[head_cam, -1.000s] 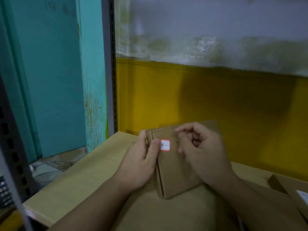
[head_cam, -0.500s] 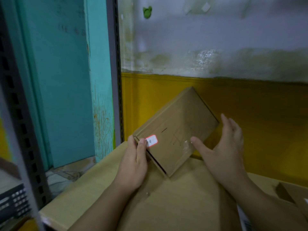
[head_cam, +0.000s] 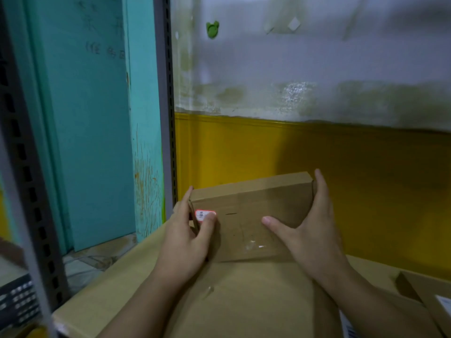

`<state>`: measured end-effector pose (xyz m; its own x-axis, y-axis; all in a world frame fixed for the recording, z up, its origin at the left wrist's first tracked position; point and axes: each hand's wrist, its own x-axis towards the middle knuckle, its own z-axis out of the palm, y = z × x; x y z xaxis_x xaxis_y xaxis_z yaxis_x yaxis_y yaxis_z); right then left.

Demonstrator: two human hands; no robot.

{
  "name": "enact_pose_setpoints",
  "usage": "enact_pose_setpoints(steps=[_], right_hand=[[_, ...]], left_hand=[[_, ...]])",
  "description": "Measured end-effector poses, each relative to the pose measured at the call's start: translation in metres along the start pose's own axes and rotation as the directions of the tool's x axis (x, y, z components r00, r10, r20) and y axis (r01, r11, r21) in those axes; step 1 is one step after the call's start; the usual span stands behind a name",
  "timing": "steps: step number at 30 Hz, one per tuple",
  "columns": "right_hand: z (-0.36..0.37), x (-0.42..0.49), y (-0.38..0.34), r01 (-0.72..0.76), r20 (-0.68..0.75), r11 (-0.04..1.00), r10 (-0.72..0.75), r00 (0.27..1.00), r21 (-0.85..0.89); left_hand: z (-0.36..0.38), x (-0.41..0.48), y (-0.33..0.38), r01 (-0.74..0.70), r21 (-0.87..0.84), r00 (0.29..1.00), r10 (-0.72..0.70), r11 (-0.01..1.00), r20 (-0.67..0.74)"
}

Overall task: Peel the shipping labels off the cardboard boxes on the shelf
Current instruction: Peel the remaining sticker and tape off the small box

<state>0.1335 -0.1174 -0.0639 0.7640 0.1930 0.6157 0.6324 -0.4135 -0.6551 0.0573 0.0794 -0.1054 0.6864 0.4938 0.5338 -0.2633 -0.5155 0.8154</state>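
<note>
Against yellow wall point(head_cam: 244, 147), box point(head_cam: 256, 215) now level

Two bare arms fill the lower part of the frame. The left forearm point(head_cam: 136, 306) is uncovered from the bottom edge to the wrist, and so is the right forearm point(head_cam: 366, 296) at lower right. The left grip point(head_cam: 185, 242), a bare hand at lower centre, has a short, rounded thumbnail. The right grip point(head_cam: 314, 230), right of centre, has one too.

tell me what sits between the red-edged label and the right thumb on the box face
In the head view, only the small box's bare cardboard, crossed by one short dark mark, lies between the red-edged label and the thumb of the right hand.
</note>
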Motion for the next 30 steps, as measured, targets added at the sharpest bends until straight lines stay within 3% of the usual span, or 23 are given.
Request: enact_pose_setpoints(steps=[4,8,15,30], right_hand=[[0.002,-0.004,-0.005,0.203,-0.082,0.967,-0.217,0.973,-0.154],[0.005,-0.005,-0.007,0.382,-0.082,0.822,-0.454,0.887,-0.422],[0.009,-0.011,-0.017,0.377,-0.018,0.741,-0.464,0.886,-0.556],[0.015,-0.016,-0.022,0.379,-0.071,0.669,-0.542,0.838,-0.639]], left_hand=[[-0.001,-0.002,0.005,0.004,-0.025,0.999,-0.005,1.0,-0.036],[0.0,-0.002,0.005,0.019,-0.032,0.999,-0.021,0.999,-0.047],[-0.002,-0.003,0.006,0.029,-0.054,0.999,-0.031,0.998,-0.036],[0.002,-0.003,0.009,0.029,-0.126,1.0,-0.028,0.992,0.01]])
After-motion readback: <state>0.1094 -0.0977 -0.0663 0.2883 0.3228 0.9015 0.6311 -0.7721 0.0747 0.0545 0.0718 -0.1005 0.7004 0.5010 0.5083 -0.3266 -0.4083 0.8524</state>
